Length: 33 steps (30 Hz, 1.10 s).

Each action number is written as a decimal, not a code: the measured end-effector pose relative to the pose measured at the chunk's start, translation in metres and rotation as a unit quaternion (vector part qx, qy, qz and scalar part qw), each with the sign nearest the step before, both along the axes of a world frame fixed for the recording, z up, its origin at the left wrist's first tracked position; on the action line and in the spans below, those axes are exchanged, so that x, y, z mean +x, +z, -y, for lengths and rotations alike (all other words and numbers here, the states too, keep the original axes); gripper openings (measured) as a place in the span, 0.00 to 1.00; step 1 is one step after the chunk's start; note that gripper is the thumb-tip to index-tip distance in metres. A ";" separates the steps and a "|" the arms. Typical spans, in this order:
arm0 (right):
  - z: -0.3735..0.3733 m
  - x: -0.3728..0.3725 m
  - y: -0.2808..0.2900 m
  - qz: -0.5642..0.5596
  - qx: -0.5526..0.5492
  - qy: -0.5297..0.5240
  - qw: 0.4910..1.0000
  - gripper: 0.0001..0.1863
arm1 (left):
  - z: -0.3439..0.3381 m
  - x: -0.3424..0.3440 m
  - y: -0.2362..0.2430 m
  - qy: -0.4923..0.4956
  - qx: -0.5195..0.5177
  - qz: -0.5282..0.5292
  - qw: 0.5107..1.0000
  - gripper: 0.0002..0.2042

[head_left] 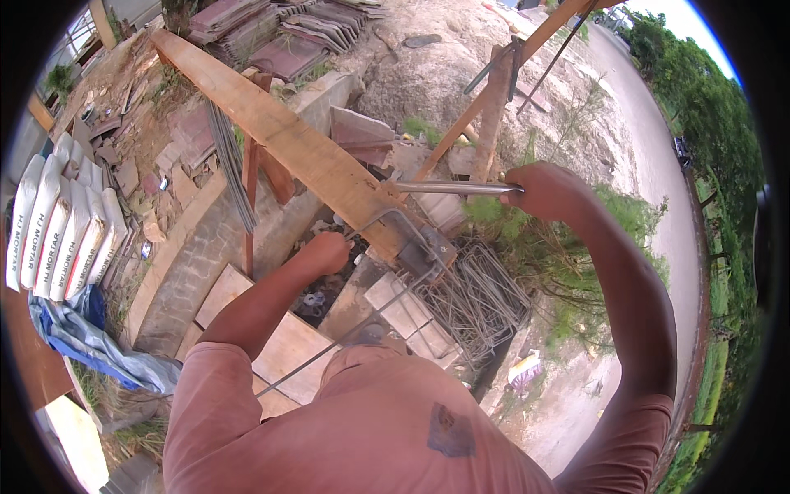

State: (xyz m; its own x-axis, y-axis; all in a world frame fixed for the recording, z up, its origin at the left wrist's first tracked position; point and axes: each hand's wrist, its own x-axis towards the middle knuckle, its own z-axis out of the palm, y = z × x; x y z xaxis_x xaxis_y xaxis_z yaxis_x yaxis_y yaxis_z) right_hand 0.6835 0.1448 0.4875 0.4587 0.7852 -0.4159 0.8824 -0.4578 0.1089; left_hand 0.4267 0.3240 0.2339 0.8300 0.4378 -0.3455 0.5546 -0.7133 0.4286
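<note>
My left hand (329,251) is closed in a fist at the near side of a long wooden plank (288,140). It grips the end of a bent steel rod (387,216), which curves over the plank's near end; its long straight part slants down toward my lower left. My right hand (550,191) is wrapped around one end of a silver metal pipe (461,188). The pipe's other end reaches left to the plank's edge, beside the bend in the rod. A dark metal plate (424,255) sits on the plank's near end.
Below the plank's end lies a pile of bent steel stirrups (481,300), beside pale blocks (411,317). Straight rods (230,165) lean against the plank. White mortar bags (70,222) are stacked at left. Roof tiles (288,41) lie behind; a road (650,123) runs along the right.
</note>
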 end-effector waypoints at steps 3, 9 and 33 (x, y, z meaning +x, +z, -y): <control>-0.026 0.003 0.003 -0.003 -0.022 0.020 1.000 0.16 | -0.006 -0.002 -0.029 -0.001 -0.010 0.018 1.000 0.22; -0.035 0.020 0.016 0.025 -0.087 0.037 0.995 0.18 | -0.005 0.000 -0.018 0.021 -0.015 -0.005 1.000 0.22; -0.004 0.018 -0.002 -0.042 0.090 0.001 0.995 0.18 | -0.001 0.004 0.013 -0.053 -0.006 -0.033 0.998 0.26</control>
